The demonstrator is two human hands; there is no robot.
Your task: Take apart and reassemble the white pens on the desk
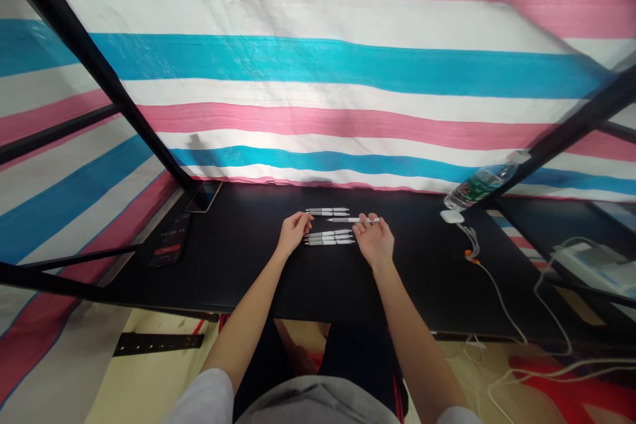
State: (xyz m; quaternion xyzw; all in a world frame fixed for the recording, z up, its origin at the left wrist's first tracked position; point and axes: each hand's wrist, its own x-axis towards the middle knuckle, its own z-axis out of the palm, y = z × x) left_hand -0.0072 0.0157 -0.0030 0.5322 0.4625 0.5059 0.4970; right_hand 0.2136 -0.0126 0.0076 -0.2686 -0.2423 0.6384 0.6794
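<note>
Several white and grey pens lie in a row on the black table (258, 278). My right hand (373, 238) is closed in a pinch on one white pen (350, 220), held level just above the table. Beyond it lie two pens (326, 212). Below it a group of three pens (328, 237) rests between my hands. My left hand (294, 230) hovers at the left ends of those pens with its fingers loosely curled; nothing shows in it.
A phone (205, 196) and a dark device (171, 240) lie at the table's left. A water bottle (479, 185), a white charger (452, 216) and cables (497, 291) are at the right. Black frame bars and a striped tarp (318, 79) enclose the space.
</note>
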